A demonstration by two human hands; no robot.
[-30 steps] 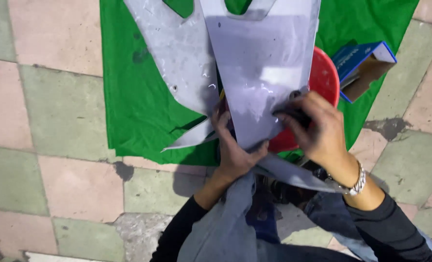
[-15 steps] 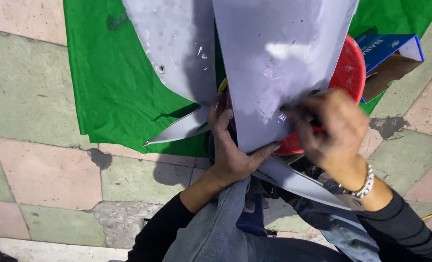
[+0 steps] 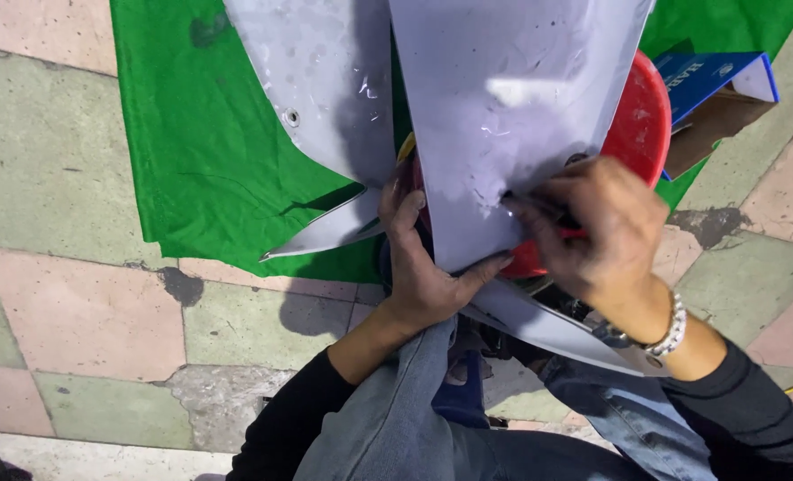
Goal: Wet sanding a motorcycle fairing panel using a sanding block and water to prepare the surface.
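Observation:
A large pale grey plastic body panel stands upright over my lap, split into two wings with pointed lower tips. My left hand grips its lower edge from underneath, thumb on the front face. My right hand is closed around a thin red-handled tool whose tip presses against the panel's face near a small hole. A silver bracelet sits on my right wrist. A red round stool shows behind the panel.
A green cloth is spread on the tiled floor under the panel. A blue open cardboard box lies at the upper right. My jeans-clad knees fill the bottom of the view.
The view has moved closer to the panel. My right hand with the tool has shifted slightly on the panel face; my left hand keeps its grip on the lower edge.

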